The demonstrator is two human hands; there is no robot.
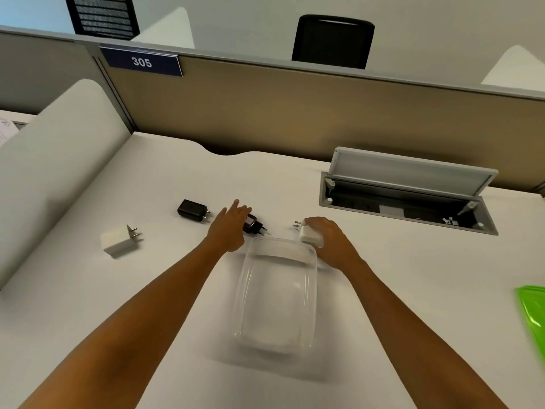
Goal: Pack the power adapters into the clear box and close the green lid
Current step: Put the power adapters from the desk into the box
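The clear box [277,293] lies empty on the white desk between my forearms. Just beyond its far left corner my left hand [230,227] rests on a black round-pin adapter [254,225], fingers curled over it. At the far right corner my right hand [326,236] covers a white adapter [306,233] whose pins point left. Further left lie a second black adapter [193,210] and a white cube adapter [119,240], both untouched. The green lid [532,308] shows at the right edge, partly cut off.
An open cable hatch [407,199] with a raised grey flap is set into the desk at the back right. A tan partition [295,113] runs along the far edge, and a white curved divider [56,172] stands on the left.
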